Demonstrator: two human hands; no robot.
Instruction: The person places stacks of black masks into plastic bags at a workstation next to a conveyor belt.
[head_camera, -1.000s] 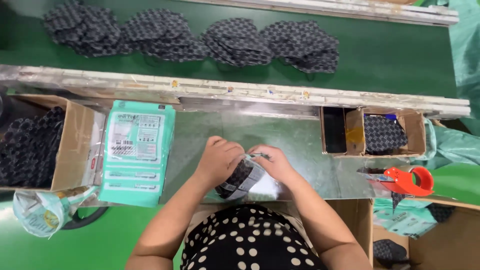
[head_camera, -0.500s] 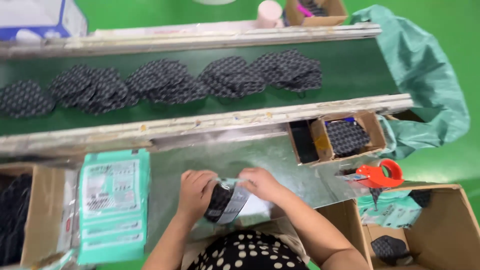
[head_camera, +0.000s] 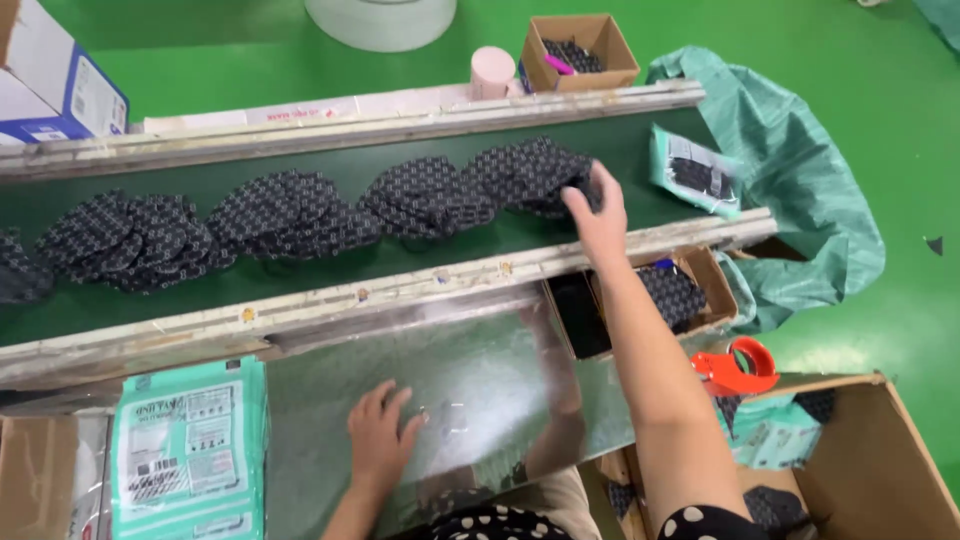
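A stack of teal packets (head_camera: 188, 450) lies at seven o'clock on the shiny metal worktop (head_camera: 480, 370). At four o'clock an orange tape dispenser (head_camera: 738, 366) rests by a large cardboard box (head_camera: 880, 470). A small cardboard box (head_camera: 581, 50) and a pink roll (head_camera: 492, 72) stand at twelve o'clock. A crumpled teal sack (head_camera: 800, 180) lies at two o'clock.

top: black with white polka dots, looks short-sleeved
arms: bare from the sleeve down
left hand (head_camera: 380, 440): no glove, no rings I can see
right hand (head_camera: 598, 222): bare too, no watch
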